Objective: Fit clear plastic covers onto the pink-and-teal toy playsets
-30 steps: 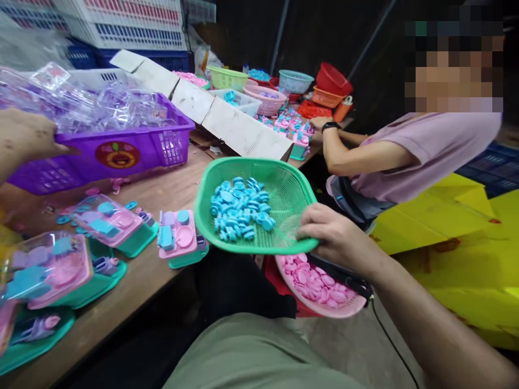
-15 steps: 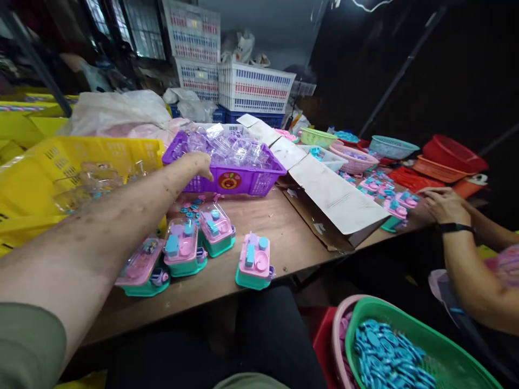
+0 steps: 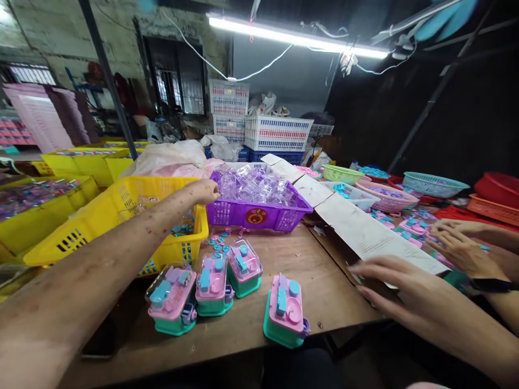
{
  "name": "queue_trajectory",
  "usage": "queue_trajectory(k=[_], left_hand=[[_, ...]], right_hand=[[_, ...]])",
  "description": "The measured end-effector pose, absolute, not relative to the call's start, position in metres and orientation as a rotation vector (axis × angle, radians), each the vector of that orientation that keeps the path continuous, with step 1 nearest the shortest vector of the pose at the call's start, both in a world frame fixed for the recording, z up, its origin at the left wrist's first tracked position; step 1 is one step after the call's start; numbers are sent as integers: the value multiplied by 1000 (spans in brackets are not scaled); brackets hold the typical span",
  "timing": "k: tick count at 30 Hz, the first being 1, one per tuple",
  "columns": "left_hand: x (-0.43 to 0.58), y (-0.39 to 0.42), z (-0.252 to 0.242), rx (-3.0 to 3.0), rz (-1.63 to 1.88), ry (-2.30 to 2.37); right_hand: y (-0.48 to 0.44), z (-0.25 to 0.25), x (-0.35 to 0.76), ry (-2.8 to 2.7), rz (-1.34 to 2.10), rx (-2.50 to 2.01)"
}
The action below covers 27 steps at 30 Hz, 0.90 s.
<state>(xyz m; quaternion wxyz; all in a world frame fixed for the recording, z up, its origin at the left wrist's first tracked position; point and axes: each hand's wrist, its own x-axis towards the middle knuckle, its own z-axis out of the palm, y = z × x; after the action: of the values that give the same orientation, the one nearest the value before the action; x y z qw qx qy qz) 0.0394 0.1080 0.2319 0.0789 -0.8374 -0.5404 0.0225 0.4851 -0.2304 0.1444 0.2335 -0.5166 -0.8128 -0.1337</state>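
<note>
My left hand (image 3: pixel 207 191) is closed at the left rim of the purple basket (image 3: pixel 227 212), which is heaped with clear plastic covers (image 3: pixel 259 186). My right hand (image 3: pixel 391 286) holds nothing; its slightly blurred fingers are apart over the near end of a white-topped cardboard piece (image 3: pixel 344 224). Between my arms stands a pink-and-green toy kitchen box (image 3: pixel 287 308) without a visible cover. Left of it are three similar toy boxes: one toy box (image 3: pixel 245 266) at the back, a middle toy box (image 3: pixel 213 283) and a left toy box (image 3: pixel 172 297), with clear covers on them.
A yellow basket (image 3: pixel 162 186) leans beside my left forearm. Small blue and pink parts (image 3: pixel 219 240) lie before the purple basket. At right, a co-worker's hands (image 3: pixel 458 240) work among toy pieces, near a pink basket (image 3: pixel 387 197). A dark phone-like slab (image 3: pixel 99 340) lies at the table's left front.
The view has tilted up, showing a lamp and more of the room. My right hand has come into view from the right. My left hand stays at the purple basket's left rim.
</note>
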Motion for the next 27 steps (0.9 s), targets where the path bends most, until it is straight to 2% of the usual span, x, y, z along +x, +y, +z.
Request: queue_trajectory(k=[2, 5, 9, 20, 27], left_hand=[[34, 101, 229, -2531, 119, -1590], [33, 91, 220, -2518, 124, -1557], [35, 86, 209, -2478, 96, -1537], [61, 119, 199, -2440, 185, -1296], [76, 123, 196, -2456, 243, -1176]], right_hand=[[-147, 155, 462, -2288, -309, -1412], [-33, 155, 430, -2273, -398, -1575], [53, 135, 408, -2236, -430, -1817], [82, 114, 431, -2155, -425, -2174], [73, 101, 436, -2173, -656, -2174]])
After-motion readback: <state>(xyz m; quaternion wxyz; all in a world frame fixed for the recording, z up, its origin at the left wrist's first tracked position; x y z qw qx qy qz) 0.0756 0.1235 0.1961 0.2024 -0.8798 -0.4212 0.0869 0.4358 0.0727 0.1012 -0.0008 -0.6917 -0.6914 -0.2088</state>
